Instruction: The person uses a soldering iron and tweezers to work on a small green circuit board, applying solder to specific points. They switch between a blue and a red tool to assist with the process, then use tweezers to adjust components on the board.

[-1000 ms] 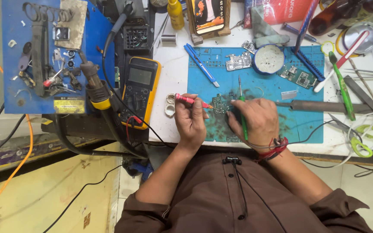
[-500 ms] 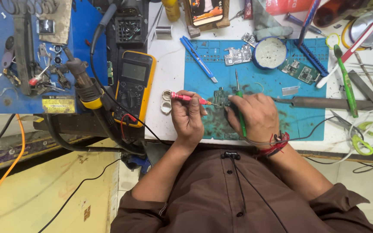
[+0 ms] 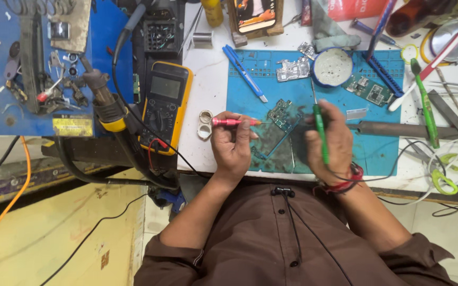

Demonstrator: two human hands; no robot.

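Matt blue rubbery mat (image 3: 377, 148), glossy red plastic probe (image 3: 229, 122) (thin metal tip), bare green circuit board (image 3: 281, 114)

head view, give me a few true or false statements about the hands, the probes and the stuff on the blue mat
1. The left hand holds a red probe. True.
2. The right hand holds a yellow probe. False: it holds a green probe.
3. The circuit board lies on the blue mat between the two hands. True.
4. The yellow multimeter lies on the blue mat. False: it lies off the mat, to the left of it.
5. The red probe's tip points toward the circuit board. True.
6. The right wrist is bare. False: it wears a red band.
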